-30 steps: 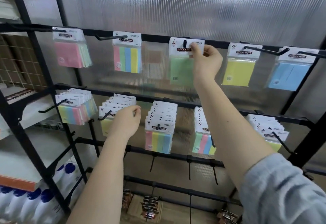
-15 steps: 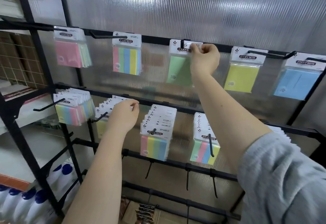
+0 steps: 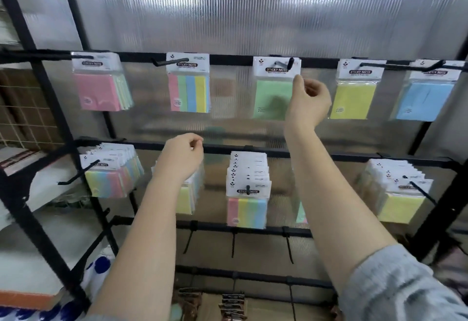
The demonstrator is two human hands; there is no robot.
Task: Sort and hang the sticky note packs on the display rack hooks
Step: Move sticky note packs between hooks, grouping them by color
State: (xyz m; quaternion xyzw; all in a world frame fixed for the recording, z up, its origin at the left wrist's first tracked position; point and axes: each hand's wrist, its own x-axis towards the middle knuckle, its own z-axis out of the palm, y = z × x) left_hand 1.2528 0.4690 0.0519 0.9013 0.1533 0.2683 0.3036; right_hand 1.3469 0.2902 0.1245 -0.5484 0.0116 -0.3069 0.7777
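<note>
The green sticky note pack (image 3: pixel 274 95) hangs straight on the middle hook (image 3: pixel 286 63) of the top rail. My right hand (image 3: pixel 307 101) is just to its right, fingers loosely curled and apart, one fingertip touching the header card's lower right corner. My left hand (image 3: pixel 182 157) is curled shut with nothing in it. It hovers in front of a stack of yellow packs (image 3: pixel 186 199) on the second rail. Pink (image 3: pixel 100 90), striped (image 3: pixel 190 93), yellow (image 3: pixel 354 96) and blue (image 3: pixel 425 99) packs hang along the top rail.
The second rail carries full stacks: striped packs at the left (image 3: pixel 109 181) and centre (image 3: pixel 247 209), yellow ones at the right (image 3: pixel 400 206). Bare hooks (image 3: pixel 233 243) stick out of the third rail. A black frame post (image 3: pixel 38 194) and shelves with bottles (image 3: pixel 98 270) are at the left.
My right hand has slid down from the green pack's header top to its lower corner and let go. My left hand has lifted off the yellow stack. The view has moved closer.
</note>
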